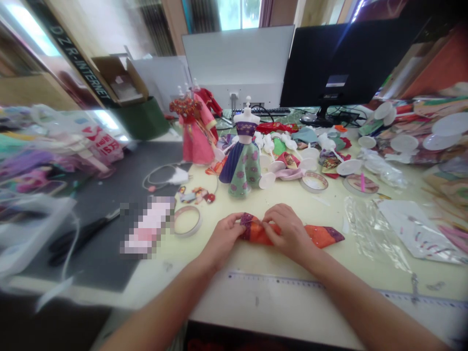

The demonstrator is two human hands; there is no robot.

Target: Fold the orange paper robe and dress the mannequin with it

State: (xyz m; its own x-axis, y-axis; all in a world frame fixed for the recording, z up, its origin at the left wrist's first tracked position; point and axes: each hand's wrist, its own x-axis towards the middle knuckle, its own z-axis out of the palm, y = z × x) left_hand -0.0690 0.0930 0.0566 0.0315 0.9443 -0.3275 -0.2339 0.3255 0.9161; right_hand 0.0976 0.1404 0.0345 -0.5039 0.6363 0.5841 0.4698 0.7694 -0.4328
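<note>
A strip of orange fabric (pixel 316 236) with purple patterned ends lies across the table in front of me. My left hand (pixel 228 236) pinches its left end, where the purple part shows beside the thumb. Over the middle of the strip, my right hand (pixel 287 229) has thumb and fingertips closed together on the cloth; anything small between them is too fine to make out. Behind the hands stands a small dress form (pixel 247 117) in a purple top and a blue and green flowered skirt (pixel 243 168).
A ruler (pixel 278 281) lies near the front edge. Left are a tape roll (pixel 187 221), a blurred-out phone-like object (pixel 149 226) and black scissors (pixel 84 236). Clear plastic bags (pixel 376 234) lie right. Dressed forms (pixel 195 131), fabric scraps and two monitors (pixel 237 63) stand behind.
</note>
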